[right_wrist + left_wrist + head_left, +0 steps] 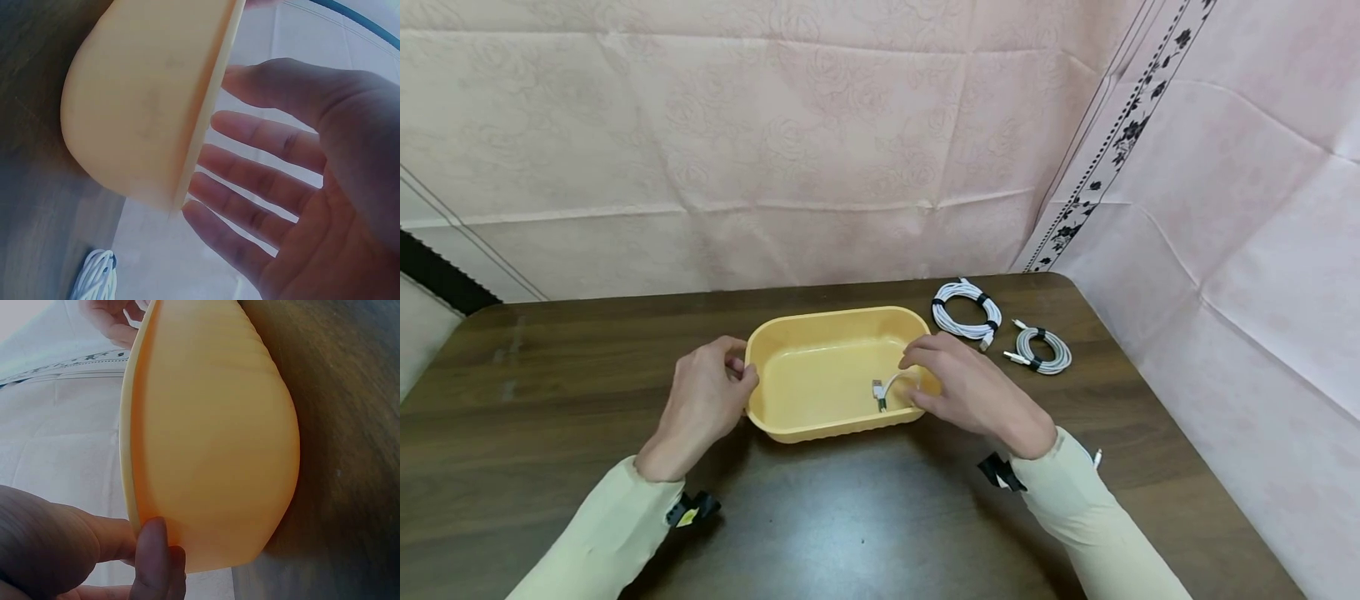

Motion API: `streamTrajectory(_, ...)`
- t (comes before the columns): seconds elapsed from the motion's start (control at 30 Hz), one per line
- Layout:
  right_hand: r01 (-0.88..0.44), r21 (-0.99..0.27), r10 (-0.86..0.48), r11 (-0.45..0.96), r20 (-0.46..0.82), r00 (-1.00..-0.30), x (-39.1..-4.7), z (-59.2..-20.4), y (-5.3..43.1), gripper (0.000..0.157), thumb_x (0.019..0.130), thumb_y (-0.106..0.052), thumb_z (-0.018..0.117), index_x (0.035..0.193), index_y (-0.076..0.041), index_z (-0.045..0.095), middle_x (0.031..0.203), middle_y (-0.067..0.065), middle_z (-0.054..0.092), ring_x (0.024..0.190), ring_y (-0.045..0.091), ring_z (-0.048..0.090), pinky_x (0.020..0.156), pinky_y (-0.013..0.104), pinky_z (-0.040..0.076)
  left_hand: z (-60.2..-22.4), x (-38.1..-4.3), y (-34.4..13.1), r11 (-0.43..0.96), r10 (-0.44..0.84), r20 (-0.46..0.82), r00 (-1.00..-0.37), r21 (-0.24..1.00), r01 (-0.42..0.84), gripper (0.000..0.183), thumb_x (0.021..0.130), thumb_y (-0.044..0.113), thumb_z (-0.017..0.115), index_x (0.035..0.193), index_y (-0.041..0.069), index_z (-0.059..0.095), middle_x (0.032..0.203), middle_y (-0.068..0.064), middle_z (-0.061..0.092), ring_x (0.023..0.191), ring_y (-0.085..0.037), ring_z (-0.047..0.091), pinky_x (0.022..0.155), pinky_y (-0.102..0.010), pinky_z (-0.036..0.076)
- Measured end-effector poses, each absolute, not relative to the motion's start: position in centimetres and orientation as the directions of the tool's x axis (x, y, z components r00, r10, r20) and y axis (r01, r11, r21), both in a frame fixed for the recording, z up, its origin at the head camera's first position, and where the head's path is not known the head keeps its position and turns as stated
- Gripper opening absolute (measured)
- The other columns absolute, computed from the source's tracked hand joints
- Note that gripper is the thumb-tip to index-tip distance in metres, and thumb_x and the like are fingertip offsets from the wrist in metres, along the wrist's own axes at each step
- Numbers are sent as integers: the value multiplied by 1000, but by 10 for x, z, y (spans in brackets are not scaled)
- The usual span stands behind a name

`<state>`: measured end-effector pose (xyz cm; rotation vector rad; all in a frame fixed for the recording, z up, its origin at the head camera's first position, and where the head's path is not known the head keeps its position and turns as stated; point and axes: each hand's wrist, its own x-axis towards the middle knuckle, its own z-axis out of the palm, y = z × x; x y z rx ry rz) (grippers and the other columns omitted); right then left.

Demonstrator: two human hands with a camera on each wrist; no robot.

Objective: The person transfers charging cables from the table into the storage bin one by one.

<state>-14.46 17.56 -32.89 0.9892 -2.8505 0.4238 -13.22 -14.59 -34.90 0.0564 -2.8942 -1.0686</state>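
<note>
A yellow plastic basin [808, 371] with rounded corners stands on the table. My left hand [703, 396] pinches its left rim; the left wrist view shows the thumb and fingers [153, 556] at the rim. Over the right end of the basin is my right hand [973, 387], its fingers [250, 178] spread and loosely extended near the rim, holding nothing that I can see. Inside the basin, by the right hand's thumb, lies a short white cable [891, 386] with a USB plug; the hand hides part of it.
Beyond the right hand lie two coiled cables tied with black bands: a larger white coil [962, 287] and a smaller greyish one [1055, 354]. A white plug tip [1098, 457] shows beside the right sleeve. Patterned cloth [820, 167] hangs behind the brown table [587, 367].
</note>
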Motion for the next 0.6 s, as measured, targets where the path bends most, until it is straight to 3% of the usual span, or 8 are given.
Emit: streamTrajectory(0.6,-619,-229,-594,751,175,-785,-141,-328,185,27,88,-23,79,111,-12,73,120,0,67,114,18,60,98,39,52,-350,-133,-145,764,-59,23,-998,645,-31,40,97,15,58,133,-4,58,99,-17,64,75,-23,62,57,-26,51)
